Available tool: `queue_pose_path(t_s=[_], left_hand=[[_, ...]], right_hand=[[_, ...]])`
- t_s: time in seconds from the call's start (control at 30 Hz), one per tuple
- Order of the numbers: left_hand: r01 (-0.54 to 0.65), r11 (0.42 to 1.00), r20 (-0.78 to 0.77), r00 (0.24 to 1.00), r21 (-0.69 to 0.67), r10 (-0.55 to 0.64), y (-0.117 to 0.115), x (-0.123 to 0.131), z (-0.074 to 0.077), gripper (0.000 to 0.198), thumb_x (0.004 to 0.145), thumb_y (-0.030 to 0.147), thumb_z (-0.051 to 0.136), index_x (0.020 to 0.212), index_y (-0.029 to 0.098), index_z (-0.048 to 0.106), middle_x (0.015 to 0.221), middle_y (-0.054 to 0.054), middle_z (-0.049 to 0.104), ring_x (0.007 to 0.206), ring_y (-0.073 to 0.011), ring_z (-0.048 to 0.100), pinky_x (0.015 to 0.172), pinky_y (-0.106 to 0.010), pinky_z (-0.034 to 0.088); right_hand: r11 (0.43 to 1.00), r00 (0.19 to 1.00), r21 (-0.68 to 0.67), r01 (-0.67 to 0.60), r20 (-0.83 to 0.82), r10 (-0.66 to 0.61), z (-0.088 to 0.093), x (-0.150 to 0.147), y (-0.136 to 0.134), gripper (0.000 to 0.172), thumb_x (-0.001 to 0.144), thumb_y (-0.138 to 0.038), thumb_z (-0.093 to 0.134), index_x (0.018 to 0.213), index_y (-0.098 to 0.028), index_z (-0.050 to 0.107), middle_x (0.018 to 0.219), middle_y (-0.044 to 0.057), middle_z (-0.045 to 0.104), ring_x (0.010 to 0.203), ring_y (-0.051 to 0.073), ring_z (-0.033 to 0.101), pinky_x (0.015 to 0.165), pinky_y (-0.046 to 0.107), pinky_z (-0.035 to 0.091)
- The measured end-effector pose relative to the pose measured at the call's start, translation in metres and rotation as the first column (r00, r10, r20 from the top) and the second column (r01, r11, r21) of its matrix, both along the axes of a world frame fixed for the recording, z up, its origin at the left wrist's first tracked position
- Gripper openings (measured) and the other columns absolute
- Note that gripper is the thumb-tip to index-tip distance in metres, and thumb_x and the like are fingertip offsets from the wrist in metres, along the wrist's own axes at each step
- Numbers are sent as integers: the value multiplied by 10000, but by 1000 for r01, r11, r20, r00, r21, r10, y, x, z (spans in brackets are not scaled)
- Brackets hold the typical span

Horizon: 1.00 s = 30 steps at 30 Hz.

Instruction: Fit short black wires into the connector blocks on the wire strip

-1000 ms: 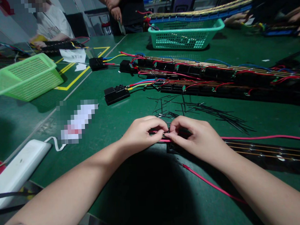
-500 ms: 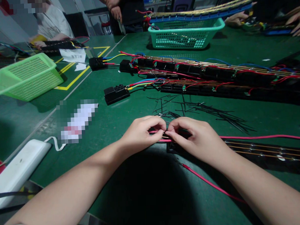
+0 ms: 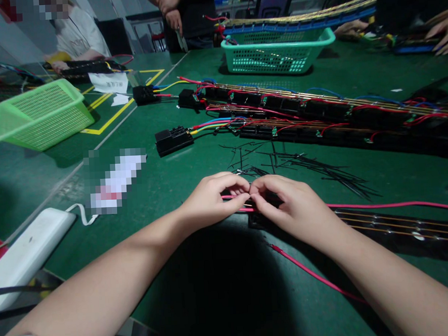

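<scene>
Close fingertip work, apparently fastening something small, is proceeding over the end of a long black strip with copper-coloured lines (image 3: 397, 225); a red insulated cable (image 3: 392, 204) is running alongside. The left hand (image 3: 212, 198) and right hand (image 3: 299, 199) are curling thumbs towards forefingers; what they are pinching, I cannot tell. The next move seems to be calling for steadiness. Opposing fingertips are sitting closer than half a second earlier.

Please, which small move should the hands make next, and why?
Perhaps a gentle pull by the right hand while the left hand steadies: they meet over a red wire, near the end of the black strip, and black ties lie just beyond. Anything pinched is too small to tell.
</scene>
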<state>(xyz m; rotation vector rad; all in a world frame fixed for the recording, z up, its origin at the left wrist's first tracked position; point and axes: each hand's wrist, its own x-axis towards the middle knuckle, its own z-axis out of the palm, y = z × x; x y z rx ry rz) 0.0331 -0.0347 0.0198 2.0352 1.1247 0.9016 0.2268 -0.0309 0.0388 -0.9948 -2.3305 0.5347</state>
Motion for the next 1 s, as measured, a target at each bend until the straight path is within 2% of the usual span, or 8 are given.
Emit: queue_pose_path(t_s=[0.23,0.43,0.7,0.83,1.0], left_hand=[[33,999,-1,999,-41,-33,5,-2,-3,133,865,266,604,895,178,698,883,-37,695,841,-141,626,769,-244,485],[18,998,-14,1000,-58,-19,6,-1,-5,117,850,252,602,877,171,681,845,-18,677,775,-122,601,711,-221,461],[8,982,56,998,-189,3,4,3,-4,109,836,246,580,852,162,647,793,8,666,717,-99,590,668,-197,452],[-32,967,78,995,-253,54,5,3,-8,66,804,209,579,801,160,623,719,25,627,658,-86,560,627,-189,443],[-11,934,214,972,-357,93,7,5,-9,60,769,211,604,776,152,606,687,28,595,622,-72,534,611,-187,447]], right_hand=[[1000,1000,0,-16,11,16,0,1,0,89,905,-175,493,869,-198,572,802,45,674,746,176,624,655,275,466],[1000,1000,-13,-1,12,1,0,1,-1,78,913,-170,472,883,-202,536,816,44,660,738,173,621,653,272,455],[1000,1000,-11,22,20,-22,1,1,-2,81,913,-165,450,881,-213,506,816,42,637,698,163,580,620,272,428],[993,993,-49,105,-53,-107,1,2,-2,62,924,-178,435,895,-219,470,775,25,604,652,151,562,608,267,427],[997,996,-12,79,-44,-79,-3,3,3,69,919,-168,441,892,-222,474,827,42,607,752,175,587,681,287,450]])
